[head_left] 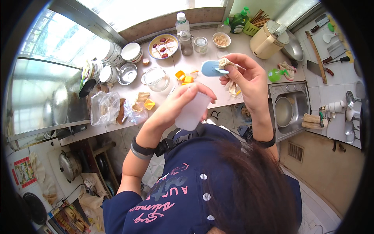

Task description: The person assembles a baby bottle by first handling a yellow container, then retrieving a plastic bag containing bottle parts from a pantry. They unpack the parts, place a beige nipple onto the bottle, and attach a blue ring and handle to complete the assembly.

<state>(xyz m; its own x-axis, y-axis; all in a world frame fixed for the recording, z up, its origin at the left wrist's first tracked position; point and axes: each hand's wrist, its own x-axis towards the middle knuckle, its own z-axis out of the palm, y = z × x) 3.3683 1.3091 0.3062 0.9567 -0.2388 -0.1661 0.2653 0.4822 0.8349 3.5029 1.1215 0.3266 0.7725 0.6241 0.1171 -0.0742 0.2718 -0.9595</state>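
Observation:
My left hand [180, 100] is closed around a translucent white plastic container [191, 114], held tilted in front of my chest. Higher and to the right, my right hand [249, 80] pinches a light blue oval lid [209, 68] together with a crumpled pale cloth [231, 88]. Part of the cloth sits against the lid at my fingertips, and the rest hangs below my fingers. The lid and container are apart. Small orange-yellow plastic pieces [187, 79] lie on the counter just beyond my left hand, near a clear glass bowl [156, 79].
A plate with dark red pieces [163, 46], a lidded glass jar [200, 45] and a small bowl of food [221, 39] stand along the back. Stacked bowls [131, 52] and plastic bags [105, 108] are left; a beige pitcher-like appliance [269, 39] and sink [290, 89] are right.

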